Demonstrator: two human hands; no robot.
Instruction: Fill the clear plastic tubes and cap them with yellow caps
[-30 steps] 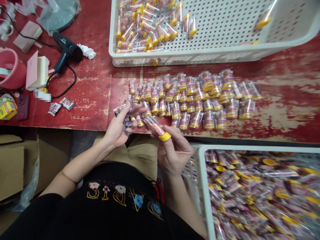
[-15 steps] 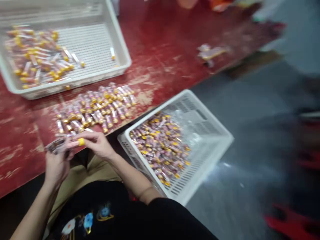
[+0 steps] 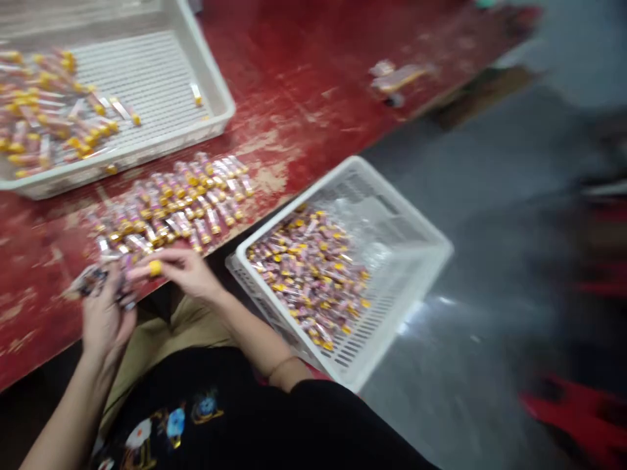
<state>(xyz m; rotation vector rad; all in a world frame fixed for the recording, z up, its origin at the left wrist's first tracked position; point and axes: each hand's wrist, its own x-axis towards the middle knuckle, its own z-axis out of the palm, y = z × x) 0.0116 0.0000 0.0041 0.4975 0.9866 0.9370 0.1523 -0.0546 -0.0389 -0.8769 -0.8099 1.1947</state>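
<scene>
My right hand [image 3: 189, 271] pinches a small pink tube with a yellow cap [image 3: 155, 267] near its capped end. The tube points left, and its other end meets the fingers of my left hand [image 3: 104, 313]. That hand is closed on a crumpled bunch of clear plastic sleeves with dark print [image 3: 93, 279]; blur hides how many there are. Whether the tube's tip is inside a sleeve I cannot tell. Just beyond both hands, rows of wrapped yellow-capped tubes [image 3: 186, 189] lie side by side on the red table [image 3: 313, 85].
A white tray [image 3: 208, 59] at the back left holds loose yellow-capped tubes. Below the table edge on the right stands a white slotted crate [image 3: 416, 261], partly filled with wrapped tubes. Crumpled plastic [image 3: 396, 78] lies farther along the table. A red object [image 3: 578, 418] is on the grey floor.
The whole view has shifted a little, so the tray and rows sit farther left. My left fingers have closed over the plastic bunch; the right hand still pinches the capped tube.
</scene>
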